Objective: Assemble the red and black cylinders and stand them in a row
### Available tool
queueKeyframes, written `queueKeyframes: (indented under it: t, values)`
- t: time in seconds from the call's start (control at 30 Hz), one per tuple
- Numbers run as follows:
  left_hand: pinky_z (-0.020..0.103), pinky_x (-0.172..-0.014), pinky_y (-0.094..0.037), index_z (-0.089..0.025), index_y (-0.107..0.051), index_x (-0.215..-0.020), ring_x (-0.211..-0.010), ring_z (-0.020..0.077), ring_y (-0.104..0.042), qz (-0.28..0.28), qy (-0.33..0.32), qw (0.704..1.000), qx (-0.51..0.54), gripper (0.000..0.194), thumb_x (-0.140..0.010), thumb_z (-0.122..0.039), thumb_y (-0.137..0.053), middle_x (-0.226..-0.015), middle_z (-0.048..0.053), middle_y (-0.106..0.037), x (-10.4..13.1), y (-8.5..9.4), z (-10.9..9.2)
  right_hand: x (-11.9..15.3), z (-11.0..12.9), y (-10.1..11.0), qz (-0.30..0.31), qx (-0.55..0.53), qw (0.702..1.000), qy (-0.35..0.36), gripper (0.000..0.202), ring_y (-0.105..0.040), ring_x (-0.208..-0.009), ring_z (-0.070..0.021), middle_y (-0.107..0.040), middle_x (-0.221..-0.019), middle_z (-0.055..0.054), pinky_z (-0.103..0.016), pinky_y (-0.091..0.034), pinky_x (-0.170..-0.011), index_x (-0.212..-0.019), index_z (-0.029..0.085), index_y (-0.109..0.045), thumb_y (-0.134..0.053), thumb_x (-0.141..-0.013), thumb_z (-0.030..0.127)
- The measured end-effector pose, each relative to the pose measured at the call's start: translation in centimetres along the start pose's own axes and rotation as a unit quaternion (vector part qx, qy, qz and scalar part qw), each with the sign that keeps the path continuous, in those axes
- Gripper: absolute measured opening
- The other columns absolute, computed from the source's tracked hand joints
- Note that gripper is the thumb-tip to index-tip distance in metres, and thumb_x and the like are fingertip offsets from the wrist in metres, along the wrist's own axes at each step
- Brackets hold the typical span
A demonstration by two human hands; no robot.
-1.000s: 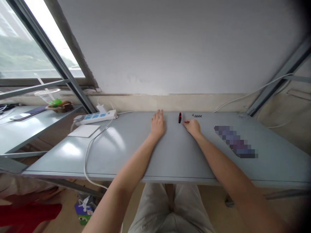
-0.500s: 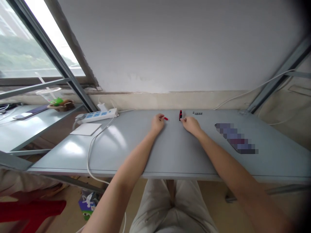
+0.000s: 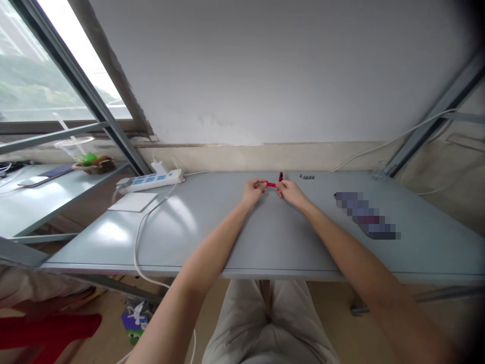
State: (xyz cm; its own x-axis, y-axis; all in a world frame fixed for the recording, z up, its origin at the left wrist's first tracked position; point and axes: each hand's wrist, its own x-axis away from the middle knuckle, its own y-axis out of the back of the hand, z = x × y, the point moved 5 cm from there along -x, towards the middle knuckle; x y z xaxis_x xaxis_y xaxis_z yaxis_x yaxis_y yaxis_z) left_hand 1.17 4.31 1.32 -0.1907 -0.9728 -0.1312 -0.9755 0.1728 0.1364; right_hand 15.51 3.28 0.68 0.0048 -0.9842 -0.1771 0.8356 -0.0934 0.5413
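Observation:
Near the back middle of the grey desk, a small red stick-like piece [image 3: 271, 184] lies level between my two hands. The fingers of my left hand [image 3: 254, 190] are closed on its left end. At the other end, my right hand [image 3: 290, 192] pinches it, with the thumb and fingers together. Just behind my right fingers is a small red and black object [image 3: 281, 176]. Several tiny dark grey pieces [image 3: 308, 177] sit in a row to the right of it.
A phone-like item [image 3: 366, 216], blurred out, lies on the right of the desk [image 3: 257, 247]. A white power strip [image 3: 153, 181], a white flat card [image 3: 133, 202] and a hanging cable [image 3: 138, 237] are at the left. A wall [image 3: 265, 76] rises behind.
My left hand has moved right with the red piece. My right hand has shifted slightly left, away from the red and black object's near end, and now meets the red piece.

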Motion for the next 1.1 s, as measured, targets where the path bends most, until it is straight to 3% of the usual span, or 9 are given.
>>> queueKeyframes:
  t: [0.2,0.37,0.53,0.7,0.83,0.93,1.1]
  values:
    - [0.025,-0.064,-0.047,-0.012,-0.060,-0.097,-0.064,0.0090,-0.059,-0.021,0.026,0.999,0.015,0.018,-0.083,-0.020,-0.051,-0.095,0.012,-0.068,-0.1,0.7,0.4,0.4,0.8,1.2,-0.032,0.071,0.996,0.033,0.010,-0.055,-0.062,-0.0135,-0.062,-0.070,-0.003,-0.024,-0.040,-0.062,-0.084,0.018,-0.054,-0.051,-0.081,0.028]
    - [0.022,-0.059,-0.044,-0.012,-0.059,-0.096,-0.060,0.0077,-0.055,0.010,0.020,0.999,0.035,0.020,-0.077,-0.020,-0.059,-0.092,0.011,-0.067,-0.1,0.3,0.6,0.6,1.3,1.8,-0.052,0.150,0.984,0.082,0.012,-0.057,-0.074,-0.0153,-0.064,-0.083,-0.006,-0.025,-0.040,-0.070,-0.089,0.017,-0.057,-0.054,-0.079,0.021]
    - [0.022,-0.058,-0.041,-0.013,-0.060,-0.089,-0.060,0.0072,-0.054,0.030,0.016,0.998,0.056,0.017,-0.073,-0.019,-0.063,-0.085,0.007,-0.067,-0.1,0.0,0.4,0.9,1.8,2.1,-0.019,0.238,0.966,0.105,0.011,-0.057,-0.081,-0.0174,-0.064,-0.090,-0.007,-0.026,-0.040,-0.072,-0.086,0.018,-0.059,-0.055,-0.077,0.022]
    - [0.022,-0.057,-0.039,-0.015,-0.059,-0.087,-0.060,0.0076,-0.053,-0.011,0.000,0.998,0.068,0.018,-0.074,-0.028,-0.062,-0.083,0.005,-0.065,-0.4,1.0,-0.2,0.9,0.8,3.3,-0.035,0.322,0.946,0.029,0.009,-0.057,-0.075,-0.0183,-0.064,-0.079,-0.007,-0.025,-0.039,-0.065,-0.078,0.017,-0.060,-0.057,-0.069,0.019]
    - [0.024,-0.061,-0.040,-0.016,-0.059,-0.078,-0.061,0.0093,-0.052,-0.020,-0.049,0.995,-0.090,0.010,-0.072,-0.022,-0.063,-0.077,0.004,-0.064,-0.5,0.4,-0.7,0.8,-0.4,3.9,-0.045,0.313,0.948,-0.029,0.007,-0.057,-0.070,-0.0172,-0.064,-0.074,-0.007,-0.024,-0.039,-0.061,-0.072,0.017,-0.061,-0.057,-0.068,0.020]
    - [0.024,-0.065,-0.040,-0.017,-0.059,-0.072,-0.064,0.0114,-0.053,0.013,-0.095,0.969,-0.226,0.006,-0.069,-0.018,-0.064,-0.072,0.003,-0.064,-0.5,-1.2,-1.0,0.6,-1.3,3.8,-0.036,0.301,0.952,-0.054,0.009,-0.057,-0.069,-0.0163,-0.064,-0.072,-0.006,-0.023,-0.039,-0.060,-0.073,0.017,-0.063,-0.056,-0.068,0.020]
    - [0.025,-0.066,-0.040,-0.017,-0.059,-0.074,-0.068,0.0134,-0.055,0.050,-0.108,0.946,-0.303,0.005,-0.071,-0.020,-0.061,-0.075,0.004,-0.065,-1.3,-3.5,-1.3,0.3,-2.2,3.5,-0.061,0.286,0.953,-0.079,0.015,-0.059,-0.071,-0.0164,-0.065,-0.077,-0.006,-0.024,-0.039,-0.062,-0.080,0.016,-0.065,-0.057,-0.070,0.025]
